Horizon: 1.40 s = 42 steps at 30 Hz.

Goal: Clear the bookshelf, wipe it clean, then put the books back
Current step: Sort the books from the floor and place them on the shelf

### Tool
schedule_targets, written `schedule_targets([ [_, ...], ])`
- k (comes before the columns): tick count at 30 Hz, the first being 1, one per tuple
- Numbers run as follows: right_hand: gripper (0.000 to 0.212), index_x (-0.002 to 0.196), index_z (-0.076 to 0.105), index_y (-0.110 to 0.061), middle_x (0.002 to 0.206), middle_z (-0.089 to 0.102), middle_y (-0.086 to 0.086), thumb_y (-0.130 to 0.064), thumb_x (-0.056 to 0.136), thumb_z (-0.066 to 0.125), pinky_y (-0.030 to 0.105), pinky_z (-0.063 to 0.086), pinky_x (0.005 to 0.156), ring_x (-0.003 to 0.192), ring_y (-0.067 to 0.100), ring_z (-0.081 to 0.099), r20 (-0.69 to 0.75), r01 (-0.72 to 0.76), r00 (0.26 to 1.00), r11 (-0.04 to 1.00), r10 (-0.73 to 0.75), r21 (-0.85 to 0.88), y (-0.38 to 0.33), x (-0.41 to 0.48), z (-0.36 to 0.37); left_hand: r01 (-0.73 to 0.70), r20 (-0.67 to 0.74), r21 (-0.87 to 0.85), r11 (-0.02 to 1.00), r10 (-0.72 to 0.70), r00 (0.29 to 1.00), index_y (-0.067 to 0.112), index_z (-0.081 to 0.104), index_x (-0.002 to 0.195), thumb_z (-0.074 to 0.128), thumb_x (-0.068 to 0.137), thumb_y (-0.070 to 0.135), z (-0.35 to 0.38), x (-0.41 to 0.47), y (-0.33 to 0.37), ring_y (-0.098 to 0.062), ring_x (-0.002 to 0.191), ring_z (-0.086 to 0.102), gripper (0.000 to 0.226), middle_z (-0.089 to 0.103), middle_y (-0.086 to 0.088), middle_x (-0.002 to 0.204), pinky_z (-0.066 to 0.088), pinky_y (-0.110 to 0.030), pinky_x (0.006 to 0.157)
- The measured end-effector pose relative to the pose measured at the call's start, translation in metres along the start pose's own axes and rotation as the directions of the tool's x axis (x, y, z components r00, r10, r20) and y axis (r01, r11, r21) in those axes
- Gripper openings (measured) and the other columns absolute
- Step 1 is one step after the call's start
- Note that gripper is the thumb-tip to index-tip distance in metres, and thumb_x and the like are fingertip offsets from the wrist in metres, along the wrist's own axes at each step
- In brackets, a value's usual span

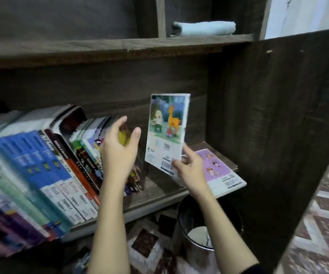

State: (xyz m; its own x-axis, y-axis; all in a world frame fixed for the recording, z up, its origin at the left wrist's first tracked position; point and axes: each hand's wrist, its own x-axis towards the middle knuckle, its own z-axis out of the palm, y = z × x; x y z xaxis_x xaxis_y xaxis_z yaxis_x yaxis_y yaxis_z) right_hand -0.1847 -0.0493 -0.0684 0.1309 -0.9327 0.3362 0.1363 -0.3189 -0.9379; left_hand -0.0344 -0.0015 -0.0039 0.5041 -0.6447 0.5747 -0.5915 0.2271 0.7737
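Observation:
My right hand [189, 167] pinches the lower corner of a thin white picture book [167, 127] with an orange deer on its cover, held upright above the dark wooden shelf [157, 186]. My left hand [118, 149] reaches with spread fingers toward the right end of a leaning row of books [47, 167], fingertips near a small yellow book [124, 137]. A pink-covered book [219, 171] lies flat at the shelf's right end, jutting over the edge. A folded light blue cloth [205, 28] lies on the shelf above.
A dark side panel [274, 115] closes the shelf on the right. Below the shelf edge stands a metal bin [205, 230] with white paper inside, on a patterned brown and white rug [318, 224]. A bare stretch of shelf lies between the book row and the pink book.

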Motion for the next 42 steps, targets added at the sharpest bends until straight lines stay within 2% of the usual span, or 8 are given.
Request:
schedule_targets([
  [3,0.055,0.129,0.058,-0.012,0.127,0.060,0.000,0.000,0.076,0.053,0.010,0.039,0.098,0.110,-0.005,0.054,0.008,0.093,0.996,0.976,-0.093,-0.197,0.016,-0.010,0.038,-0.125,0.118,0.122,0.985,0.110,0.987,0.035,0.027,0.146,0.061,0.084,0.054,-0.015,0.004,0.007,-0.016,0.141,0.026,0.073,0.029,0.005,0.153,0.024,-0.046,0.115],
  [6,0.056,0.129,0.059,-0.013,0.122,0.060,-0.007,0.011,0.079,0.050,0.003,0.034,0.095,0.112,-0.005,0.050,0.092,0.092,0.993,0.966,-0.072,-0.243,0.030,-0.018,0.067,-0.247,0.293,0.318,0.915,0.152,0.944,0.032,0.006,0.151,0.057,0.079,0.062,-0.026,0.012,-0.001,-0.012,0.146,0.004,0.093,0.005,0.008,0.159,0.005,-0.043,0.118],
  [14,0.066,0.132,0.057,-0.021,0.127,0.049,-0.018,0.017,0.080,0.044,-0.007,0.026,0.090,0.120,-0.007,0.042,0.208,-0.064,0.972,0.978,0.106,-0.199,0.057,-0.008,0.091,-0.402,0.397,0.645,0.650,0.165,0.903,0.021,0.019,0.150,0.044,0.090,0.055,-0.051,0.028,-0.040,-0.017,0.145,0.013,0.073,0.025,-0.001,0.155,-0.001,-0.042,0.117],
  [19,0.075,0.132,0.055,-0.028,0.131,0.052,-0.014,0.021,0.076,0.044,0.016,0.038,0.101,0.118,0.003,0.052,0.323,-0.142,0.915,0.944,0.240,-0.298,0.084,0.007,0.071,-0.444,0.388,0.726,0.525,0.221,0.895,0.026,0.027,0.148,0.043,0.090,0.058,-0.045,0.028,-0.055,-0.010,0.142,0.023,0.069,0.027,0.008,0.154,-0.006,-0.038,0.115],
  [24,0.053,0.111,0.071,-0.022,0.085,0.067,-0.001,0.016,0.077,0.055,0.011,0.046,0.069,0.077,0.010,0.060,0.126,-0.236,0.941,0.878,0.313,-0.415,0.099,0.011,0.063,-0.405,0.319,0.714,0.571,0.249,0.914,0.026,0.039,0.143,0.058,0.085,0.053,-0.040,0.030,-0.059,-0.009,0.135,0.037,0.066,0.041,0.009,0.146,0.005,-0.040,0.117],
  [28,0.048,0.122,0.065,-0.018,0.106,0.067,0.007,0.011,0.085,0.055,0.018,0.044,0.092,0.093,0.014,0.060,0.109,-0.195,0.954,0.856,0.279,-0.478,0.091,0.008,0.069,-0.391,0.263,0.701,0.597,0.293,0.919,0.021,0.050,0.136,0.067,0.082,0.045,-0.035,0.030,-0.060,-0.015,0.128,0.047,0.062,0.052,0.004,0.138,0.012,-0.044,0.116],
  [32,0.053,0.132,0.057,-0.021,0.125,0.062,0.011,0.009,0.090,0.045,0.009,0.036,0.086,0.108,0.020,0.060,0.104,-0.136,0.966,0.807,0.237,-0.575,0.090,0.003,0.075,-0.354,0.213,0.714,0.604,0.294,0.932,0.018,0.054,0.131,0.070,0.080,0.042,-0.029,0.029,-0.061,-0.019,0.122,0.050,0.059,0.058,0.001,0.131,0.012,-0.044,0.115],
  [42,0.067,0.144,0.040,-0.022,0.132,0.055,0.011,0.011,0.086,0.046,0.034,0.045,0.097,0.115,0.027,0.055,0.129,-0.021,0.976,0.661,0.177,-0.750,0.087,-0.003,0.084,-0.286,0.171,0.761,0.582,0.245,0.954,0.017,0.052,0.130,0.069,0.081,0.039,-0.017,0.028,-0.061,-0.022,0.121,0.046,0.057,0.056,-0.002,0.124,0.006,-0.046,0.116],
])
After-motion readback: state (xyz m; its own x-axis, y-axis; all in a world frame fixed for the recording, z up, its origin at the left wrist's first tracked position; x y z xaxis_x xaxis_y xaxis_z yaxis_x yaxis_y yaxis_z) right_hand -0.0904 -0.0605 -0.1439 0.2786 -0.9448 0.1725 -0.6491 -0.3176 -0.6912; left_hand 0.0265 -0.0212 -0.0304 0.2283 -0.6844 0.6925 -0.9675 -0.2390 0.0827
